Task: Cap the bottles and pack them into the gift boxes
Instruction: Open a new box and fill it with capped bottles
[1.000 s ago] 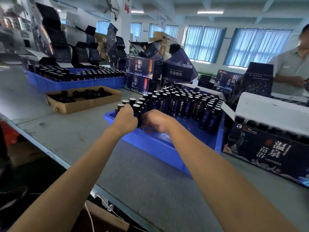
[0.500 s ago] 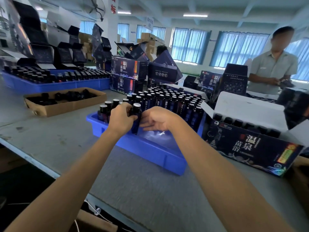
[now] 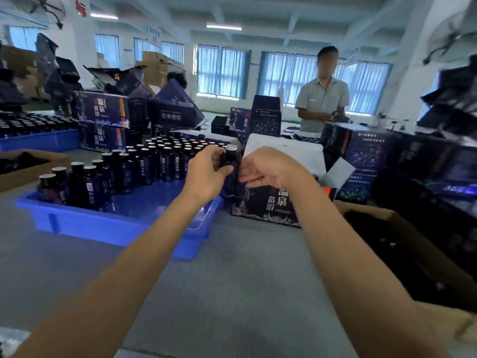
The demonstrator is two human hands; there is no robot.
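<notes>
The left hand [image 3: 206, 175] gripped a capped bottle [image 3: 230, 158] upright; the right hand [image 3: 268, 169] lay beside it, fingers [image 3: 249, 174] loosely extended against it

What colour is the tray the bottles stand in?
Bright blue; the tray shows best in the head view.

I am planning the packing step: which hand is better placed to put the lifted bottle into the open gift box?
Left. The left hand grips the bottle beside the gift box; the right hand holds nothing.
</notes>
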